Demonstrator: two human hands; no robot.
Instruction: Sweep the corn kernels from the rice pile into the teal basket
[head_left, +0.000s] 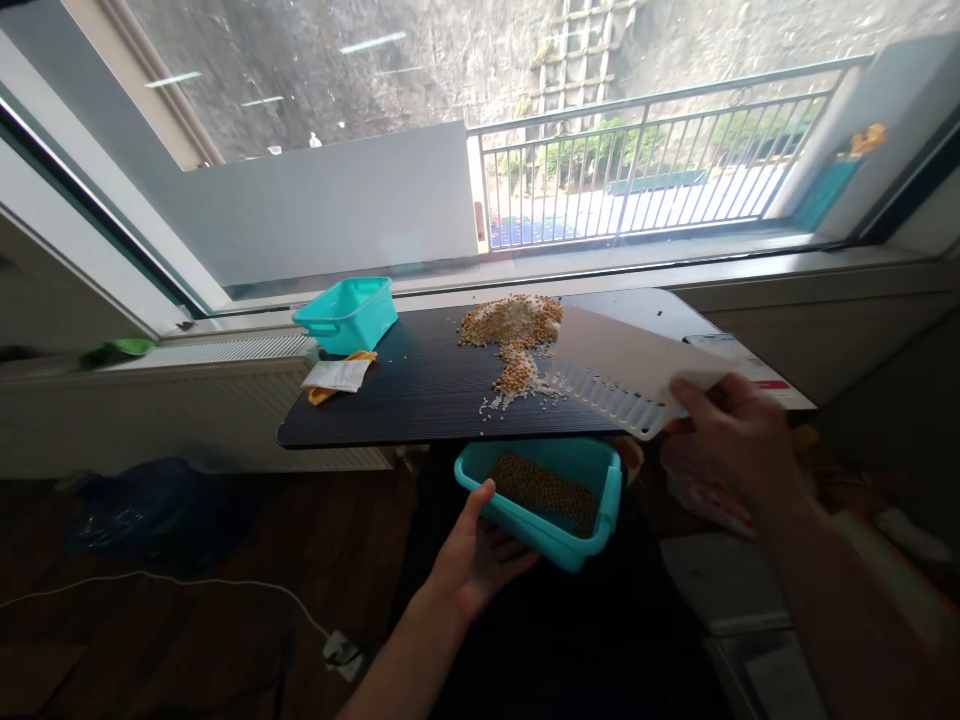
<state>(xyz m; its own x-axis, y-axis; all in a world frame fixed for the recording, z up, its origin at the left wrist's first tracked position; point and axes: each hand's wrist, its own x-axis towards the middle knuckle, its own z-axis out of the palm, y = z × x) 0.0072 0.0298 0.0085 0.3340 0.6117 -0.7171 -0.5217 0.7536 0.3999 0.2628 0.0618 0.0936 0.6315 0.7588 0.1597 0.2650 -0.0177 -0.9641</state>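
My left hand (472,555) grips the near left side of a teal plastic bin (559,540), held just below the front edge of a dark table (405,390). The bin holds a layer of brownish beans (544,490). My right hand (731,430) is closed on a white comb-toothed scraper card (626,370), whose toothed edge rests on the table beside a pile of mixed yellow beans and white grains (514,330). A trail of grains runs from the pile toward the table's front edge.
A second teal bin (349,312) stands at the table's back left, with a white packet on a yellow cloth (339,376) in front of it. A window and balcony railing lie behind. A white cable (187,585) crosses the floor at left.
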